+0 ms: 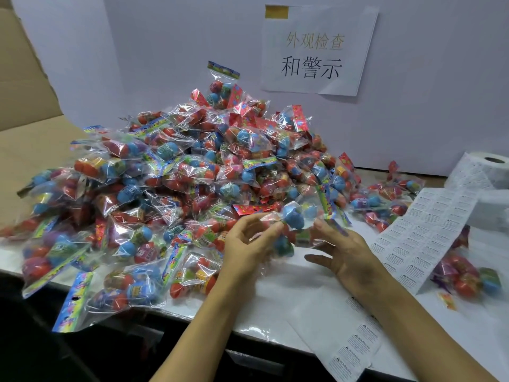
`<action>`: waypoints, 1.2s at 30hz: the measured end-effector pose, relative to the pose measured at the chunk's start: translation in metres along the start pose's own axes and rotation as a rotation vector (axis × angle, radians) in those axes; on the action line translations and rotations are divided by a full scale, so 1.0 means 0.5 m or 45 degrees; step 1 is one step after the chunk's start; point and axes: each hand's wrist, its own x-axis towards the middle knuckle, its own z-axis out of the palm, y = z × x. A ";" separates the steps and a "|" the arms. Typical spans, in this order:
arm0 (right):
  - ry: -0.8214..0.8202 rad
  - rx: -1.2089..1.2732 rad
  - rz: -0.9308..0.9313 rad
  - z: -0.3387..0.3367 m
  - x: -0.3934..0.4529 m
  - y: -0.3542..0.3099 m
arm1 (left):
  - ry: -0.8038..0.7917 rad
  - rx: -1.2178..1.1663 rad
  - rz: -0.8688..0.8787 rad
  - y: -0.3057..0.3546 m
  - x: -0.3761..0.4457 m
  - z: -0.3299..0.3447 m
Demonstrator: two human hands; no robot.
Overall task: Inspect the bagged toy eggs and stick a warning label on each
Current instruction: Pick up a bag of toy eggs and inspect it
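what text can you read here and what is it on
"外观检查" and "和警示": paper sign taped to the white board.
"WARNING": labels on the strip hanging over the table edge; their smaller print is too small to read.
Label sheet by the roll, bag headers: too blurred.

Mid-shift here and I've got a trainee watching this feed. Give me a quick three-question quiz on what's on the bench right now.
1. True or false: the bag of toy eggs held up in front of the pile of bagged eggs is gripped by the left hand.
2. Multiple choice: the strip of warning labels unrolls from the label roll on which side of the table? A) the person's left B) the person's right C) behind the pile
3. Fill in: the right hand touches the bag with ____ fingers.

Key: 1 true; 2 B; 3 straight, open.
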 end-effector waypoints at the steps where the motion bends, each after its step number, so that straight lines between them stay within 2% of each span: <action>1: 0.029 0.006 0.007 0.001 0.000 0.000 | 0.030 0.000 0.028 0.000 0.001 -0.002; 6: 0.175 -0.199 -0.118 -0.006 0.004 0.003 | -0.009 -0.069 0.104 0.017 -0.008 -0.001; 10: 0.016 -0.302 -0.236 -0.001 -0.005 0.006 | -0.177 0.080 0.130 0.016 -0.016 -0.001; 12: -0.035 -0.374 -0.249 0.005 -0.005 0.011 | -0.181 0.094 0.125 0.016 -0.016 -0.003; 16: -0.031 -0.187 -0.209 0.009 -0.004 0.012 | -0.133 0.062 0.025 0.018 -0.014 0.000; 19: -0.065 -0.085 -0.113 0.007 -0.009 0.003 | -0.124 0.051 0.035 0.016 -0.016 0.003; 24: -0.104 -0.145 -0.122 0.017 -0.018 -0.007 | -0.065 0.070 -0.045 0.018 -0.011 0.000; 29: -0.142 -0.322 -0.205 0.020 -0.025 -0.002 | -0.179 0.194 -0.003 0.012 -0.017 0.004; 36: 0.009 -0.287 -0.244 0.014 -0.015 0.002 | -0.086 0.147 -0.032 0.017 -0.025 0.013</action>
